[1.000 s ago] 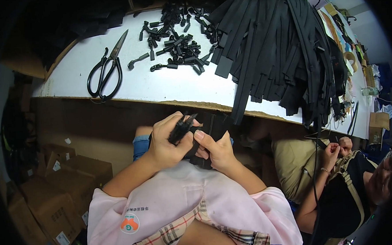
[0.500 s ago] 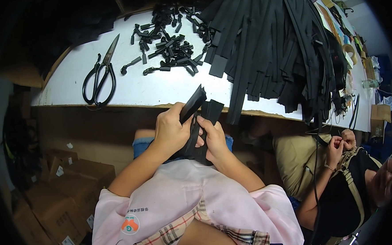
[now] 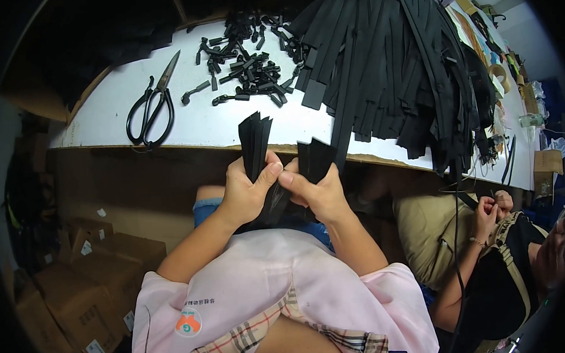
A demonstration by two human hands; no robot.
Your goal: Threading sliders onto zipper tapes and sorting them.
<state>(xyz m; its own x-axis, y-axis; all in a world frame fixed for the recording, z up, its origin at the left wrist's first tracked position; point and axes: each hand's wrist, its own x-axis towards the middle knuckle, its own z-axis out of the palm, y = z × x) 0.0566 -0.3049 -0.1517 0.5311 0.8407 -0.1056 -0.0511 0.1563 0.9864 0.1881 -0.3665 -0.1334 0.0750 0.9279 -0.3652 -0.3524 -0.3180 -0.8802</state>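
Just in front of the table's near edge, my left hand (image 3: 247, 190) is closed round a black zipper tape (image 3: 254, 143), whose upper end stands up in folds. My right hand (image 3: 318, 190) grips another part of the black tape (image 3: 316, 157), with a wide, flat end rising above the fingers. Both thumbs almost meet in the middle. Below them the dark tape hangs toward my lap, and its lower part is hard to make out. On the table ahead lies a heap of small black zipper sliders with pulls (image 3: 255, 72).
Black-handled scissors (image 3: 154, 110) lie at the left of the white table (image 3: 222, 130). A thick pile of black tapes (image 3: 386, 75) drapes over the table on the right. Cardboard boxes (image 3: 102, 275) stand at lower left. A co-worker (image 3: 491, 261) sits at right, hands together.
My hands have drawn apart sideways. The left-hand tape has swung upright and fanned into folds, and the right-hand end has shifted right. The view has shifted slightly.
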